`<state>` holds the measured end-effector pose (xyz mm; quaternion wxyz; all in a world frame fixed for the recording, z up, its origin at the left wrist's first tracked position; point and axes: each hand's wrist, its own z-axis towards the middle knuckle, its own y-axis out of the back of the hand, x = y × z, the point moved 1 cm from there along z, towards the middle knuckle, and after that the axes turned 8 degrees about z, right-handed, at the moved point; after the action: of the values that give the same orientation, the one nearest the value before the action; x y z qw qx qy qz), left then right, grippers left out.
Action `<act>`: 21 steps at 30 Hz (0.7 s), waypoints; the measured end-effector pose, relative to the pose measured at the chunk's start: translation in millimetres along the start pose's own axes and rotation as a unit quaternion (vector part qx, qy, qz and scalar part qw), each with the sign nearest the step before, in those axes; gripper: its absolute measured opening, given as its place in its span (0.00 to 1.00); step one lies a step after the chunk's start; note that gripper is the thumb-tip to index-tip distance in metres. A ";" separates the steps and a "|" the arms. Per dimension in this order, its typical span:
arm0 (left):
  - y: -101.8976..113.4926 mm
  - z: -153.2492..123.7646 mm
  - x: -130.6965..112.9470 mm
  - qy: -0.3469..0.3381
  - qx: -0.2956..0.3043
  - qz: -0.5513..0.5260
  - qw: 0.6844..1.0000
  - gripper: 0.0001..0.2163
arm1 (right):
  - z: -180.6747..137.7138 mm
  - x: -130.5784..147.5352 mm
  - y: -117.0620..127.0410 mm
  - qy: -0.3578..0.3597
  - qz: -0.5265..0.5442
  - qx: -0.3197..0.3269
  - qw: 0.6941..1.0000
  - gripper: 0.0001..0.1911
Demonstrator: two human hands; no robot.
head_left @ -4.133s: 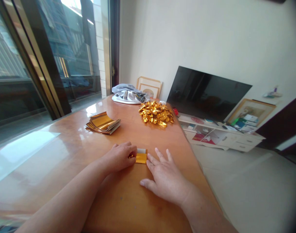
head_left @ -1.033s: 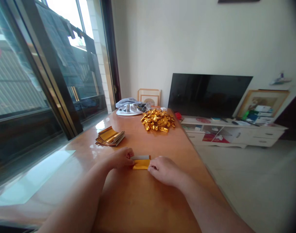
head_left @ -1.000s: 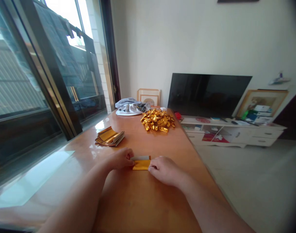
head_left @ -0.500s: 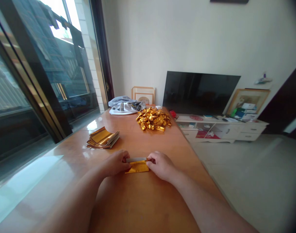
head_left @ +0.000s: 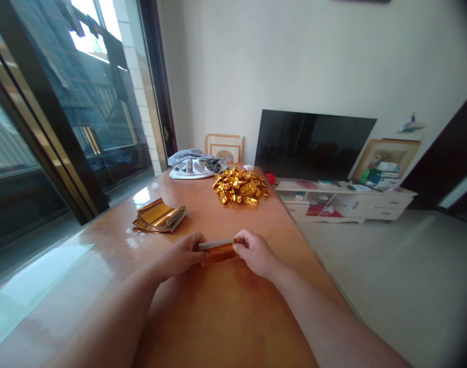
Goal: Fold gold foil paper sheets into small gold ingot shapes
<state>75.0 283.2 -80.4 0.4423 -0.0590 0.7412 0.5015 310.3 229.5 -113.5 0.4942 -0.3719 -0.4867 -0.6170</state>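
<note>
Between my hands is a sheet of gold foil paper (head_left: pixel 219 253), its far edge turned to show a pale strip. My left hand (head_left: pixel 185 255) pinches the left end between thumb and fingers. At the other end my right hand (head_left: pixel 252 253) is closed on the right corner. The sheet looks tilted, with its near edge close to the tabletop. Left of my hands lies a stack of gold foil sheets (head_left: pixel 159 215), curled at the edges. Farther back is a heap of folded gold foil pieces (head_left: pixel 240 187).
All of this is on a glossy brown wooden table (head_left: pixel 218 322). Crumpled clothes (head_left: pixel 195 164) lie at its far end, before framed pictures (head_left: pixel 224 145). A television (head_left: pixel 313 145) and a low white cabinet (head_left: pixel 356 204) stand beyond to the right. Sliding glass doors (head_left: pixel 72 112) are at left.
Both hands have moved slightly up and away with the foil sheet. Its gold face has tilted and looks darker and narrower. The view has shifted a little.
</note>
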 end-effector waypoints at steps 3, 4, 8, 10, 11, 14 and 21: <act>-3.7 1.0 0.1 0.000 0.004 -0.015 1.000 0.10 | 0.7 -1.9 -2.0 -0.007 0.041 -0.008 0.999 0.07; -5.0 1.3 0.0 0.001 0.005 -0.016 1.000 0.11 | 0.6 -2.5 -2.7 -0.008 0.041 -0.011 0.999 0.08; -7.7 1.3 -2.2 -0.006 0.001 -0.016 1.000 0.13 | 0.6 -6.9 -3.1 -0.017 -0.008 -0.023 1.000 0.08; -8.2 0.8 -3.5 -0.008 0.006 -0.022 1.000 0.12 | 1.4 -10.1 -2.0 -0.018 -0.037 -0.030 0.999 0.07; -8.5 0.5 -4.0 -0.008 0.010 -0.026 1.000 0.11 | 1.8 -11.6 -1.3 -0.018 -0.050 -0.031 0.998 0.07; -9.7 0.2 -5.4 -0.007 0.005 -0.023 1.000 0.12 | 2.1 -14.2 0.8 -0.024 -0.089 -0.027 0.995 0.08; -10.9 -2.7 -14.6 0.014 -0.003 0.010 1.000 0.12 | -0.1 -13.7 1.1 -0.030 -0.132 -0.024 0.990 0.15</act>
<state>88.0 270.5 -77.2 0.4271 -0.0598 0.7462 0.5071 314.6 232.8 -126.1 0.3841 -0.3344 -0.5313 -0.6771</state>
